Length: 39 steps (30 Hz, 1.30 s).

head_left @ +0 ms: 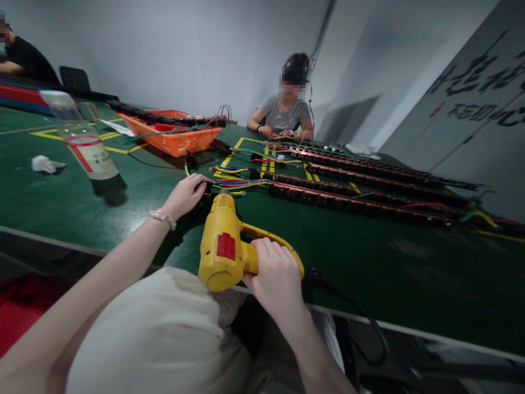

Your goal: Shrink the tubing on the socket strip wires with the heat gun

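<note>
My right hand (276,276) is wrapped round the handle of a yellow heat gun (221,241), whose nozzle points away from me over the table's near side. Just beyond the nozzle runs a bundle of coloured wires (246,185), leading right into a long dark wiring assembly (328,198) with copper-coloured strips. My left hand (186,194), a bracelet at its wrist, is closed at the left end of this bundle, by a dark piece at the fingertips. Exactly what those fingers pinch is partly hidden, but the wires run into them.
An orange basket (176,141) holding dark strips stands at the back left. Nearer on the left are a clear bottle (88,145) and crumpled white tissue (45,164). More assemblies (369,172) lie to the right. A black cord (353,298) hangs over the front edge. A person (287,112) sits opposite.
</note>
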Motion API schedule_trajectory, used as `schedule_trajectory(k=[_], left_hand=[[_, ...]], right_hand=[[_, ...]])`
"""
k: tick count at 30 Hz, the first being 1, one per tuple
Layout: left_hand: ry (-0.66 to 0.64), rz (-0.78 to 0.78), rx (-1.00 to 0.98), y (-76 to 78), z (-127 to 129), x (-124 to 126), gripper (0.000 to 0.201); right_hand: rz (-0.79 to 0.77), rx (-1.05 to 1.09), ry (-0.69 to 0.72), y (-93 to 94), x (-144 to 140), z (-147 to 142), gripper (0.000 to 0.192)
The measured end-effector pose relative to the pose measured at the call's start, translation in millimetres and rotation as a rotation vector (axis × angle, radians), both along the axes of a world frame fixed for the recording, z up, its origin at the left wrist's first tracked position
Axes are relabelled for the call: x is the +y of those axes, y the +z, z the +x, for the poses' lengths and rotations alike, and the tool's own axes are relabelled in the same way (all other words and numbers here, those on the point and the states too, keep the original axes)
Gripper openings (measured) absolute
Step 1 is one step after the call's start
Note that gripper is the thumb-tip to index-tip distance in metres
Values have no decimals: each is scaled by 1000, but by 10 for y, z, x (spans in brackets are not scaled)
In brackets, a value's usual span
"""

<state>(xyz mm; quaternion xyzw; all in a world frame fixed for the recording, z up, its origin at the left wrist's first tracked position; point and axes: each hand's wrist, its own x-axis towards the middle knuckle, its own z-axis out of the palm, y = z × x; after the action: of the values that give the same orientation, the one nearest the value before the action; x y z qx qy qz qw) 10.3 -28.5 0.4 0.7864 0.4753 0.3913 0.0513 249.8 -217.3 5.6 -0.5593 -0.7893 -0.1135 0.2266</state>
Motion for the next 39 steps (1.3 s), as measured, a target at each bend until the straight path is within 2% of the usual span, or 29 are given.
schedule_trajectory(k=[7,15,23,30,35,39], left_hand=[[20,-28,-17,-7,-5,6,34],[57,-71,-47,0,-10,2,32],[74,-15,-66,-35,-50,64,28],[121,-16,0,3,-32,28,29],[157,-63,111,-2,10,-5,35],[166,-81,146,-12,34,-13,38]], right_hand=[[11,51,45,-25,-9,-98,20],[-21,87,60,33,47,9,20],[-55,132,53,72,66,85,19],[-103,160,23,108,97,291,35],[-147,111,-44,147,116,511,30],[-112,73,-78,131,100,597,25]])
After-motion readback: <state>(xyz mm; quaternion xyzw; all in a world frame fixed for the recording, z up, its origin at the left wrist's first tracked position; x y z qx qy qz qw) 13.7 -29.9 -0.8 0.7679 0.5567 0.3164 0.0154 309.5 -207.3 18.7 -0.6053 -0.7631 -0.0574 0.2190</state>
